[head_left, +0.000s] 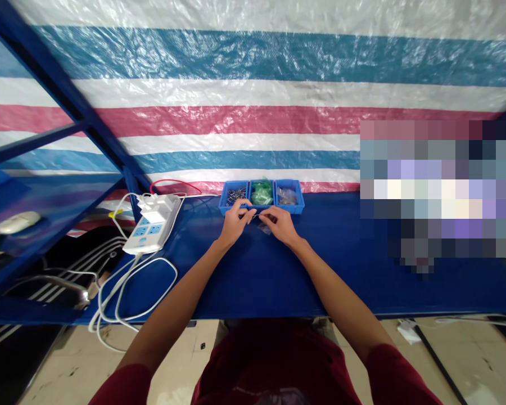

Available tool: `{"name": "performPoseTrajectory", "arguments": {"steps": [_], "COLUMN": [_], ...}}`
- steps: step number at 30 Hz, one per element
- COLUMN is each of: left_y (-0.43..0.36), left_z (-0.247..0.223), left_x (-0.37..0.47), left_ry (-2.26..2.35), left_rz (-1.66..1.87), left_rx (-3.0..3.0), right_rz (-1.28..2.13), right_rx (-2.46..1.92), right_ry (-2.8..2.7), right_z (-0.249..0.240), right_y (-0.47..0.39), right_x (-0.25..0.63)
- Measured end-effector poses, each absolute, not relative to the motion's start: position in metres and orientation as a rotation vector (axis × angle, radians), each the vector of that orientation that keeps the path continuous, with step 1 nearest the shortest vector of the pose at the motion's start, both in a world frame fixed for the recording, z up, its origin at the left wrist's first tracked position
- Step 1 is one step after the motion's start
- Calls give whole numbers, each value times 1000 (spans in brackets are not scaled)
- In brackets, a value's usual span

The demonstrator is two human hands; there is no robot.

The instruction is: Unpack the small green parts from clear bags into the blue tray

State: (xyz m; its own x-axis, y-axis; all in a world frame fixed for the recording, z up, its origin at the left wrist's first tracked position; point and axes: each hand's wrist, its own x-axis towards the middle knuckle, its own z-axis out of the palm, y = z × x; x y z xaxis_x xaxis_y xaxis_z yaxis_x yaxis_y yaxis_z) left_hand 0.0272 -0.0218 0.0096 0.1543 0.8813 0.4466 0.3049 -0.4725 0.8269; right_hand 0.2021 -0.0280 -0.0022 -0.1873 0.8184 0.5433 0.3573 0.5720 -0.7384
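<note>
My left hand (236, 220) is closed in a pinch just in front of the blue bins. Close beside it my right hand (279, 223) pinches too, its fingertips a short gap from the left ones. A thin pale piece shows between the fingertips, too small to name. Under my right fingers lies a small clear plastic bag (264, 228), partly hidden. Behind the hands stand a left blue bin (222, 206) with metal screw-like pieces (236, 195), a middle bin with a green plastic bag (262, 194), and a right bin (300, 201) with clear bags (287, 196).
On the left of the blue table (261, 281) lies a white power strip (145, 233) with plugged-in adapters (156, 208) and a looped white cable (175, 267). A blue metal frame (105, 146) rises at left. A striped plastic sheet (236, 121) hangs behind. The right side is pixelated.
</note>
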Motion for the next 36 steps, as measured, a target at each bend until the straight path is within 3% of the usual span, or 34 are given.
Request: {"name": "performPoseTrajectory", "arguments": {"steps": [9, 21, 29, 36], "left_y": [-20, -12, -12, -16], "left_z": [13, 4, 8, 9], "left_x": [29, 31, 30, 25], "left_ry": [1015, 901, 856, 1142], "left_rz": [1312, 1391, 1405, 1369], "left_rx": [1690, 1449, 1490, 1846], "right_rz": [610, 918, 798, 717], "right_rx": [-963, -970, -1064, -1098], "right_ry": [-1709, -1549, -1593, -1601], "right_z": [-2, 3, 0, 0], "right_y": [-28, -33, -29, -28], "right_x": [202, 199, 201, 203]}}
